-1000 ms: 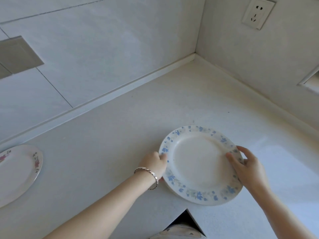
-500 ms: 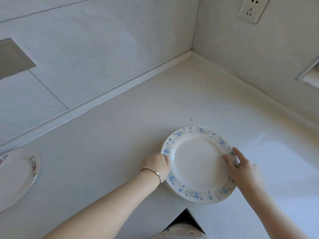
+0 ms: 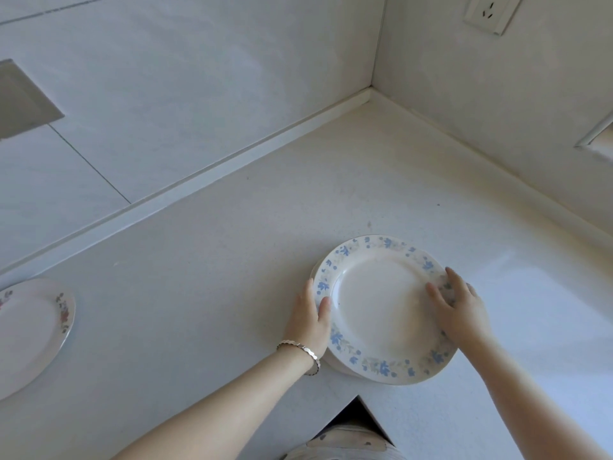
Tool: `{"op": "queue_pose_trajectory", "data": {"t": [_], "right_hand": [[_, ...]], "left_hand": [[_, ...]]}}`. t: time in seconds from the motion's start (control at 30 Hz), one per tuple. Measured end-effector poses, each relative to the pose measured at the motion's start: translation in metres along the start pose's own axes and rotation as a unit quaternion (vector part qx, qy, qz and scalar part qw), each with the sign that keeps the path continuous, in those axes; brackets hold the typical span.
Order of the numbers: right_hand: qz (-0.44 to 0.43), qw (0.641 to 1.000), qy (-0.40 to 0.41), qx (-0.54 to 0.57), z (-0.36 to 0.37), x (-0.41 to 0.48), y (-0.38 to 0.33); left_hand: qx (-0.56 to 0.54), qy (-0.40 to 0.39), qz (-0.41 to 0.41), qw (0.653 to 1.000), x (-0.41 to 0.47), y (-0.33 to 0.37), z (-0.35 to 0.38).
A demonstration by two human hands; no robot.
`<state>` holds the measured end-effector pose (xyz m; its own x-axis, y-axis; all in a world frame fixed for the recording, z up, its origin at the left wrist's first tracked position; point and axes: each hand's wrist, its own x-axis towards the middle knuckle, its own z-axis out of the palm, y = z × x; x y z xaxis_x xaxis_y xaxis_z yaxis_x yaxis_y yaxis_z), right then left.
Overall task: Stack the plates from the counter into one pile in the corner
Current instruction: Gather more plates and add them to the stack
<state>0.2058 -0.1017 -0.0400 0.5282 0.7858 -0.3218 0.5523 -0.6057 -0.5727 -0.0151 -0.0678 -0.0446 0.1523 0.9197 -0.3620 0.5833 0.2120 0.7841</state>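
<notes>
A white plate with a blue flower rim (image 3: 378,307) lies on top of at least one more plate, whose edge shows under its left and lower side, on the white counter (image 3: 212,260). My left hand (image 3: 310,318), with a bracelet at the wrist, grips the pile's left rim. My right hand (image 3: 459,310) grips the right rim, thumb on the top plate. The pile sits near the counter's inner front edge, well short of the wall corner (image 3: 371,91). A second plate with a red flower rim (image 3: 30,330) lies at the far left, partly cut off by the frame.
Tiled walls meet at the back right with a raised backsplash strip (image 3: 232,161). A wall socket (image 3: 491,11) is high on the right wall. A notch in the counter's front edge (image 3: 356,416) opens just below the pile.
Both hands have stayed on the blue-rimmed pile, which has barely shifted. My left hand's fingers have slid further up along the left rim. The view has tilted slightly.
</notes>
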Motion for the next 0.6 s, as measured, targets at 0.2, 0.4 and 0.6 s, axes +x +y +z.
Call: {"op": "queue_pose_trajectory", "data": {"t": [0.2,0.4,0.6], "right_hand": [[0.027,0.992,0.015,0.119,0.009,0.001,-0.001],[0.021,0.999,-0.010,-0.029,0.006,0.004,-0.003],[-0.234,0.964,-0.061,-0.110,0.013,-0.014,-0.075]], "left_hand": [[-0.243,0.008,-0.092,0.966,-0.002,0.015,0.011],[-0.219,-0.015,-0.099,0.971,0.008,0.013,0.002],[-0.122,0.069,-0.107,0.984,-0.002,-0.011,-0.048]]}}
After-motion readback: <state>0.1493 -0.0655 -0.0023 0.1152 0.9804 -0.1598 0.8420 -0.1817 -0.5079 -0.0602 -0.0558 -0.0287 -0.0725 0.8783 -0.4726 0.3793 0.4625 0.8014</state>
